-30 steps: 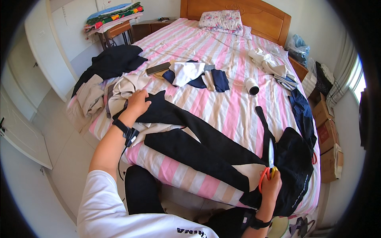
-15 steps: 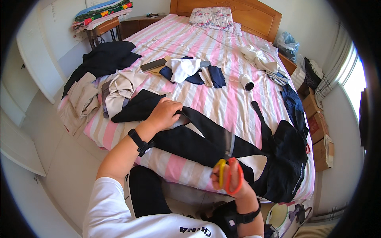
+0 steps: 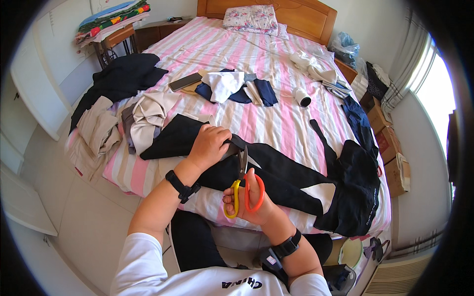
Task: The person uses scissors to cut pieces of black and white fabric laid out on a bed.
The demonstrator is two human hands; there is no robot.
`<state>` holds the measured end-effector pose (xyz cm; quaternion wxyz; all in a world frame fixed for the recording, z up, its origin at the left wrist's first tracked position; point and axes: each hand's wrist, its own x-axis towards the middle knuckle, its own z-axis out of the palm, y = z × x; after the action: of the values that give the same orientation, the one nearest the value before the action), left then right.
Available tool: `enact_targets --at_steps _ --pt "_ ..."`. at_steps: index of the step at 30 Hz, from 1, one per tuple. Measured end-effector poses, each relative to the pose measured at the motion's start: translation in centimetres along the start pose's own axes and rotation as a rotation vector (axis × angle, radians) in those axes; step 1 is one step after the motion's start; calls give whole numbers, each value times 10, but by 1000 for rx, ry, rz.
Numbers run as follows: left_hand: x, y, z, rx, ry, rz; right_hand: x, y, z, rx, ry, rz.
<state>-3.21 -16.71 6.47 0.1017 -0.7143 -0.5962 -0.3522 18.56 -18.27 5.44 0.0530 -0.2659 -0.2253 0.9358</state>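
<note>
Two bare hands are at work over one long black cloth garment point(image 3: 281, 160) with cream patches, which lies across the pink-, beige- and white-striped bedsheet point(image 3: 291, 130). The left hand point(image 3: 208, 144), fingers curled nearly closed, pinches the garment's upper edge toward its left end. The right hand point(image 3: 254, 200), half curled, holds one pair of metal scissors point(image 3: 242, 169) by two plastic loops, one yellow, one red-orange. The scissors are above the garment's left half, just beside the left fingertips; their long axis runs away from the body across the garment, tips toward the headboard, blades slightly parted. The garment's own long axis slopes from far left to near right, in two strips side by side. Beyond the garment lie one dark flat rectangular object point(image 3: 185, 82), one white cylinder with a dark end point(image 3: 300, 96) and one crumpled white cloth point(image 3: 224, 86). At its right end lies one black strapped fabric piece point(image 3: 353, 190); where the two blacks meet is hard to make out. Fingers hide the pinched fold, and whether the blades bite cloth cannot be told.
</note>
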Motion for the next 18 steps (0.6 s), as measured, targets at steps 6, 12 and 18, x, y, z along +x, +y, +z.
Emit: enact_targets --at_steps 6,12,18 --pt "-5 2 -1 -20 10 3 21 -1 9 149 31 -86" --pt "-10 8 -6 3 81 57 37 -6 13 190 5 -172" --pt "-19 14 -11 35 36 77 51 -3 20 229 114 -263"
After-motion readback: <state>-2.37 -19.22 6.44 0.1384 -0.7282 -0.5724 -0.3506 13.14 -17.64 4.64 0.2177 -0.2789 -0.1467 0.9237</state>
